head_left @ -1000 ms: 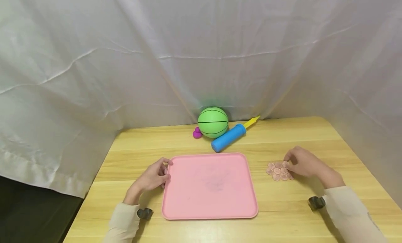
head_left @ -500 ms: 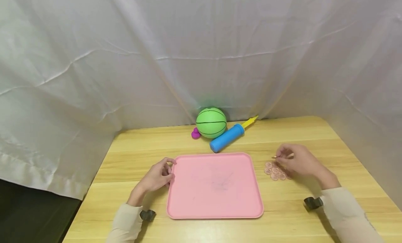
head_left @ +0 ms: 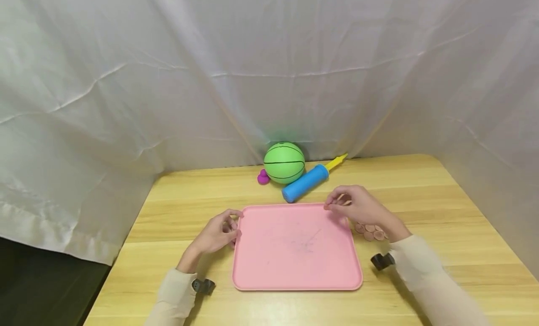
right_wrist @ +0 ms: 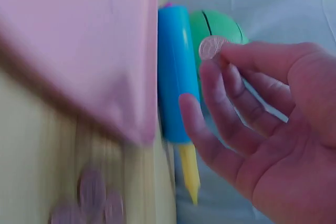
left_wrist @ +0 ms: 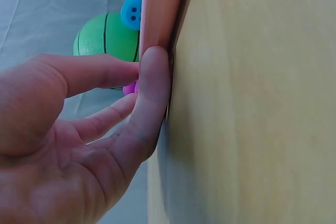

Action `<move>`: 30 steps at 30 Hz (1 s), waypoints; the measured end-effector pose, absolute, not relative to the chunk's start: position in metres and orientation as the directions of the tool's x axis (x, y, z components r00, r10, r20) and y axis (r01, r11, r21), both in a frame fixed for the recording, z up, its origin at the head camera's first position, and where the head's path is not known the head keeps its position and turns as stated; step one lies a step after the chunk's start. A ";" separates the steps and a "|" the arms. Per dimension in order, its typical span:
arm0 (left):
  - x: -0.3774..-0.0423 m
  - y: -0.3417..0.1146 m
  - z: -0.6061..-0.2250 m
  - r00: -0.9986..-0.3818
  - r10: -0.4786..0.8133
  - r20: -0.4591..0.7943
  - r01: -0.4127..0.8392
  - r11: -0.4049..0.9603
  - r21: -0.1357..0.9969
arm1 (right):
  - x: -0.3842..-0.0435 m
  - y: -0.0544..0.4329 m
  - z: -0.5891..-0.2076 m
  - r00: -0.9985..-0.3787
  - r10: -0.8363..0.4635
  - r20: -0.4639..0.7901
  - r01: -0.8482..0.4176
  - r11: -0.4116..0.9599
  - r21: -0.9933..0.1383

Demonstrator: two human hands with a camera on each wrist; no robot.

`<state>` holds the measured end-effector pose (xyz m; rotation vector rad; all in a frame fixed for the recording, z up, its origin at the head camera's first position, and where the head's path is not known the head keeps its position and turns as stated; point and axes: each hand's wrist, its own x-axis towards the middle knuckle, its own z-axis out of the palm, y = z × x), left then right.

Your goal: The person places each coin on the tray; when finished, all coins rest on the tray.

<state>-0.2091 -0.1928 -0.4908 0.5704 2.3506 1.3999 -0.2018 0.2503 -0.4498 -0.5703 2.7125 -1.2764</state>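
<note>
A pink tray lies on the wooden table. At its left rim my left hand holds on, thumb against the outer side wall and index fingertip at the top edge in the left wrist view. Above the tray's far right corner hovers my right hand. Between thumb and fingertip it pinches a copper-coloured coin, seen clearly in the right wrist view. Several more such coins lie on the table to the right of the tray, partly hidden beneath the right hand and wrist.
Beyond the tray rest a green ball, a small purple object and a blue hand pump with a yellow nozzle. A grey curtain hangs behind the table and along its sides.
My right hand has lifted a coin from the group and carried it left over the tray's corner. The tray has slid to the right along with my left hand.
</note>
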 end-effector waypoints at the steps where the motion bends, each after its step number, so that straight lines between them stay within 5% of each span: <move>1: -0.210 -0.193 -0.491 -0.859 0.504 -0.091 0.160 0.432 0.888 | -0.206 0.242 -0.450 -0.920 -0.385 0.076 -0.303 0.573 -0.762; 15: -0.211 -0.197 -0.488 -0.838 0.532 -0.120 0.128 0.405 0.905 | -0.245 0.129 -0.452 -0.856 -0.511 0.070 -0.357 0.489 -0.796; 23: -0.211 -0.195 -0.490 -0.849 0.514 -0.126 0.138 0.444 0.885 | -0.243 0.084 -0.469 -0.793 -0.603 -0.082 -0.292 0.496 -0.818; 30: -0.208 -0.192 -0.487 -0.859 0.493 -0.139 0.130 0.473 0.871 | -0.242 0.066 -0.476 -0.779 -0.625 -0.055 -0.380 0.540 -0.752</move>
